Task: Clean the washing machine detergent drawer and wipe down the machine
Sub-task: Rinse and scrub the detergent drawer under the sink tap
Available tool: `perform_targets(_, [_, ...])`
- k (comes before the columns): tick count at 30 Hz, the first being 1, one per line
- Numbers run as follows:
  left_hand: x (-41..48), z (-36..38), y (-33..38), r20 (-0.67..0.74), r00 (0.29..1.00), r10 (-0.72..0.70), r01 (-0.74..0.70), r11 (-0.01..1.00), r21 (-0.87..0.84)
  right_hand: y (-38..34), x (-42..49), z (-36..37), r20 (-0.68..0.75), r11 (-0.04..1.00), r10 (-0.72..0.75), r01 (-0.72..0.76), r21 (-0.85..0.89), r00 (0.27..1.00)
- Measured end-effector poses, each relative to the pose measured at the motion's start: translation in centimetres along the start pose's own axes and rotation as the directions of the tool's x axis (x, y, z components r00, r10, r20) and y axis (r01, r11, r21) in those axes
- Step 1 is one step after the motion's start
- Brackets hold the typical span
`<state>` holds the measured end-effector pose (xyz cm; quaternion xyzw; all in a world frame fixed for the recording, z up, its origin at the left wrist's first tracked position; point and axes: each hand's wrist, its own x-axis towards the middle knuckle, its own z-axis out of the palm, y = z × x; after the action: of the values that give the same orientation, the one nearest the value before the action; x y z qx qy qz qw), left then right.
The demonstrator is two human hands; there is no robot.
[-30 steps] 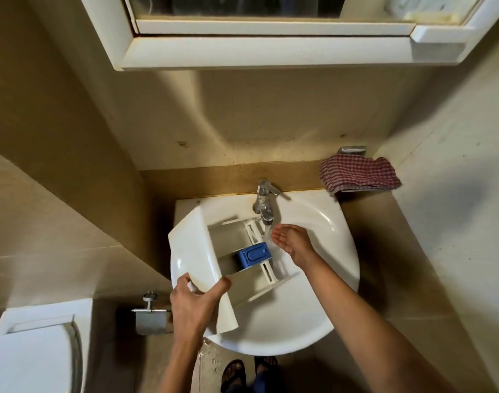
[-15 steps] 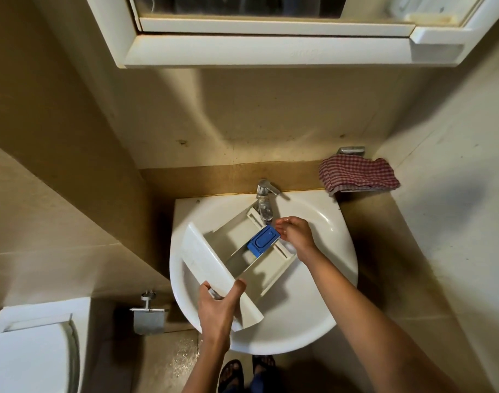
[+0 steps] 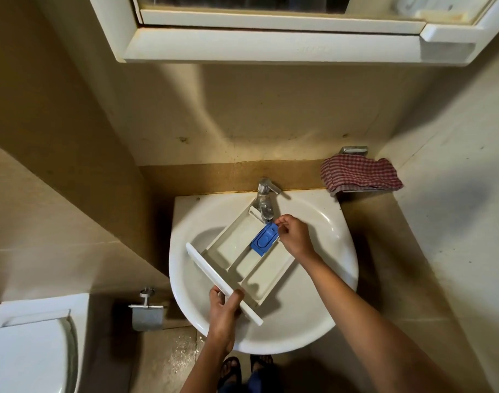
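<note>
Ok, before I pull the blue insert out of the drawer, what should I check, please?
1. Left hand grips the drawer front: ok.
2. Right hand pinches the blue insert: ok.
3. Drawer held over the sink: ok.
4. Drawer's far end below the tap: ok.
5. Water running: cannot tell.
6. Cloth lies right of the sink: ok.

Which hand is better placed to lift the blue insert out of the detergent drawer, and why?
The right hand: its fingertips pinch the far corner of the blue insert. The left hand is busy gripping the front panel of the detergent drawer, steadying it over the sink.
</note>
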<state>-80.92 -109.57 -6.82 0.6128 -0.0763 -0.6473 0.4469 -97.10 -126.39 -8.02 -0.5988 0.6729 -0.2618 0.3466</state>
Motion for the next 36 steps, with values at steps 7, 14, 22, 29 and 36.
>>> perform_targets(7, [0.3, -0.2, 0.0, 0.023, 1.0, -0.007, 0.007, 1.0, 0.012, 0.1, -0.1, 0.3, -0.031, 0.999, -0.026, 0.025, -0.023, 0.999])
perform_targets(14, [0.9, -0.4, -0.5, 0.029, 1.0, -0.009, 0.01, 1.0, -0.016, 0.2, -0.3, 0.5, -0.049, 0.999, -0.033, 0.032, -0.027, 0.998])
perform_targets(22, [0.9, -0.3, -1.2, 0.017, 1.0, -0.024, 0.024, 0.999, -0.024, 0.1, 0.1, 0.2, -0.027, 1.0, -0.009, 0.008, -0.016, 1.0])
perform_targets(29, [1.4, -0.5, -1.4, 0.032, 0.999, -0.029, 0.029, 1.0, -0.007, 0.1, 0.2, 0.4, -0.032, 1.0, 0.011, -0.012, -0.008, 0.999])
perform_targets(36, [1.6, -0.5, -1.5, 0.034, 0.999, -0.029, 0.029, 1.0, 0.007, -0.3, 0.0, 0.1, -0.011, 1.0, 0.02, -0.02, -0.01, 1.0])
